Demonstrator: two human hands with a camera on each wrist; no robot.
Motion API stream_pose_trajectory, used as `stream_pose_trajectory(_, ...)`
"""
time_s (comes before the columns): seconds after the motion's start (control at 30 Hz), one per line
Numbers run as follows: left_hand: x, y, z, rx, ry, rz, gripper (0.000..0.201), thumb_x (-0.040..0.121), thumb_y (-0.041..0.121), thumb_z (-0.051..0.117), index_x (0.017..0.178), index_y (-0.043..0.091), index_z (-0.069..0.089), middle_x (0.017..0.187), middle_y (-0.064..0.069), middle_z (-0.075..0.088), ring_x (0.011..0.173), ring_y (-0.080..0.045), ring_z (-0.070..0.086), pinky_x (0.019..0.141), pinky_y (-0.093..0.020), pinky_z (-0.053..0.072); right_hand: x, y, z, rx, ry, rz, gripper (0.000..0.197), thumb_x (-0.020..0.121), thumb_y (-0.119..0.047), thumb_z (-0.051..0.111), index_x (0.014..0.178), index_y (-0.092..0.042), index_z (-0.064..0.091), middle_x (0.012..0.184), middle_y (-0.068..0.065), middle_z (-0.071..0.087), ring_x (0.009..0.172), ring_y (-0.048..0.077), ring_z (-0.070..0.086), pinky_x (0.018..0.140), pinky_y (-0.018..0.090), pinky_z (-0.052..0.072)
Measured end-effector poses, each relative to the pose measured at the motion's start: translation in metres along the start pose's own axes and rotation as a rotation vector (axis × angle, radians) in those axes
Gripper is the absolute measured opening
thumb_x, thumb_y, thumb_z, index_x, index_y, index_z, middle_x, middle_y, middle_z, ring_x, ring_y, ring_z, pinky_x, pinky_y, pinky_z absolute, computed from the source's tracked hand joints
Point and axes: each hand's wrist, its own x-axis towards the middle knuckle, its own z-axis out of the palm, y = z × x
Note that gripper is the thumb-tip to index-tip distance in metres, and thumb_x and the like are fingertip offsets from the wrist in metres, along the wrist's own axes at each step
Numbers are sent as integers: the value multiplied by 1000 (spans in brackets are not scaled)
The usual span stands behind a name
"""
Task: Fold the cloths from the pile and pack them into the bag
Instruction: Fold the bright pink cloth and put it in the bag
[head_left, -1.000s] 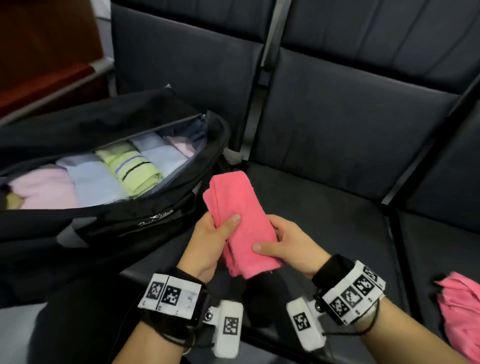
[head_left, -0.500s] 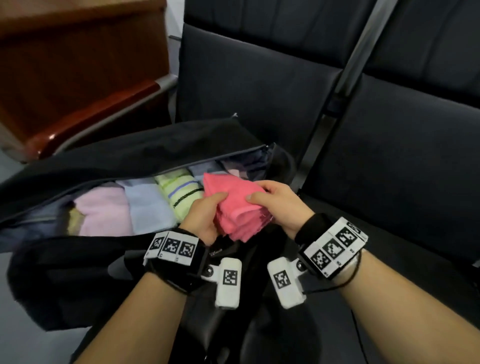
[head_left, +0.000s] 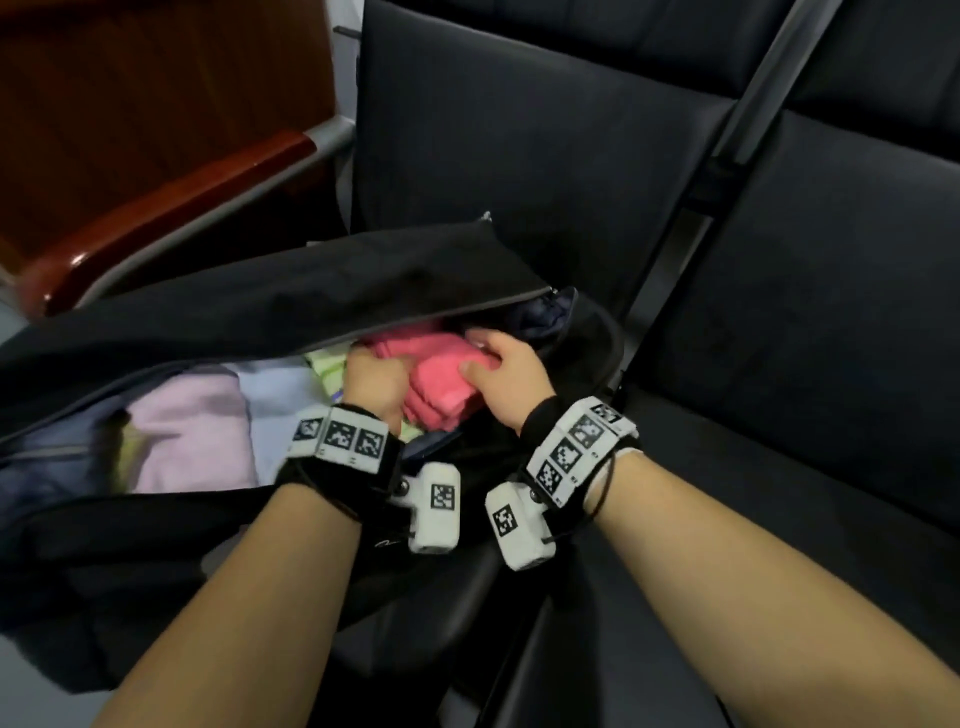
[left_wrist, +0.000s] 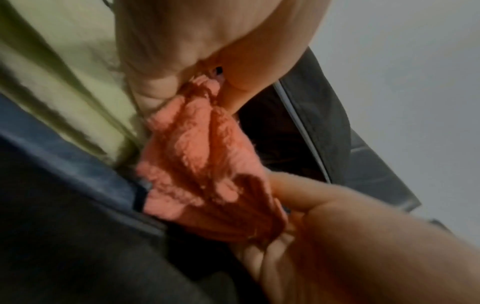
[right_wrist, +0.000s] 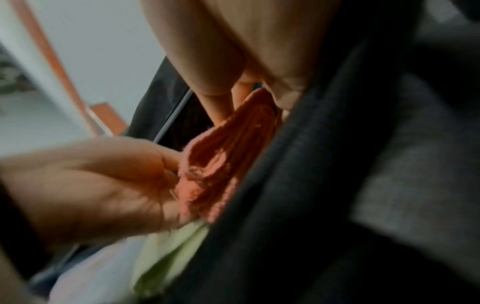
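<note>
- Both hands grip a folded pink cloth (head_left: 441, 371) inside the open black bag (head_left: 291, 296), at its right end.
- Left hand (head_left: 374, 382) clasps the cloth's left side; right hand (head_left: 506, 371) pinches its right side.
- Green striped cloth (head_left: 327, 366), lilac cloth (head_left: 192, 431) lie packed to the left.

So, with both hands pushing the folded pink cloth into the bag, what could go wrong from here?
1. The pink cloth is gripped by the left hand and right hand at its layered edges; the folds may spring open on release.
2. It goes in beside the green striped cloth, which it might rumple.
3. The bag flap hangs low over the opening and could catch the cloth.
</note>
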Motion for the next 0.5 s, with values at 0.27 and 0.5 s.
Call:
stream_pose_trajectory(0.27,-9,-11,4,42,78,154,28,86,-9,54,107,10,52,108,-18,66,103,-36,67,93,-50,56,-24,-1,-10,-297,-193,13,73,89,-23,64,153,-21,30,151,16,40,137,30,41,109,27,32)
stream_pose_trajectory(0.5,-77,-8,2,315,-93,268,44,82,1,59,124,17,56,119,-6,61,110,-30,63,97,-41,52,-101,-16,-55,-168,-120,-98,58,89,-17,67,143,-17,49,143,5,52,132,18,49,113,27,35)
